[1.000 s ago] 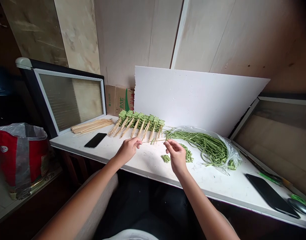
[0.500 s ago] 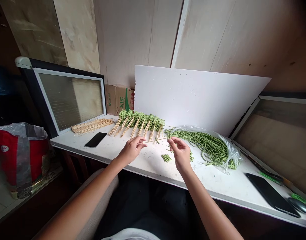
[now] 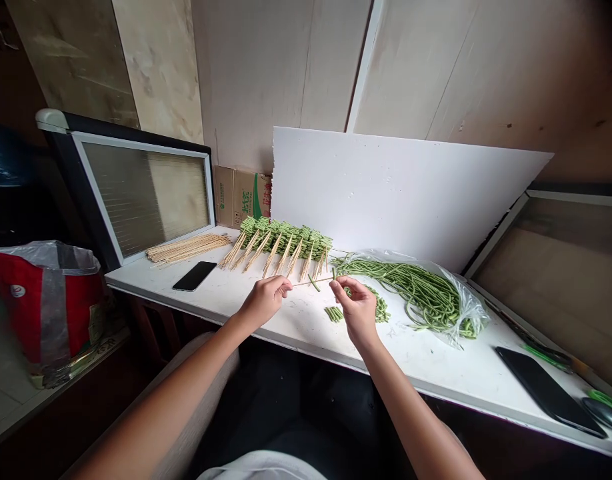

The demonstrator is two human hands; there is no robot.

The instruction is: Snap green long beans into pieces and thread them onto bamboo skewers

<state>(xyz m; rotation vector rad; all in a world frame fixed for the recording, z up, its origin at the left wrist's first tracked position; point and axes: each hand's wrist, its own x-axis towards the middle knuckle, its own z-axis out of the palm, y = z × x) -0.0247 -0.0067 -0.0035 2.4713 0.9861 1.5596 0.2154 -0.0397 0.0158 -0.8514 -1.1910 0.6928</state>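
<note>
My left hand [image 3: 266, 299] pinches the blunt end of a thin bamboo skewer [image 3: 309, 282] held level over the white table [image 3: 436, 363]. One short green bean piece [image 3: 313, 283] hangs on the skewer. My right hand [image 3: 357, 303] is closed at the skewer's tip, fingers pinched on another bean piece. Just below the hands lie small heaps of cut bean pieces [image 3: 333, 313]. Behind them a row of finished bean skewers [image 3: 281, 243] is fanned out, and long green beans [image 3: 416, 290] spill from a clear plastic bag.
A bundle of bare skewers [image 3: 186, 248] and a black phone [image 3: 194, 275] lie at the table's left. A second phone [image 3: 551, 391] and green-handled tools rest at the right. A white board [image 3: 401, 193] leans on the wall. A red bin [image 3: 46, 300] stands on the floor left.
My right hand dipped toward the cut bean pieces and came back to the skewer's tip. A bean piece now hangs on the skewer. The left hand stayed almost still.
</note>
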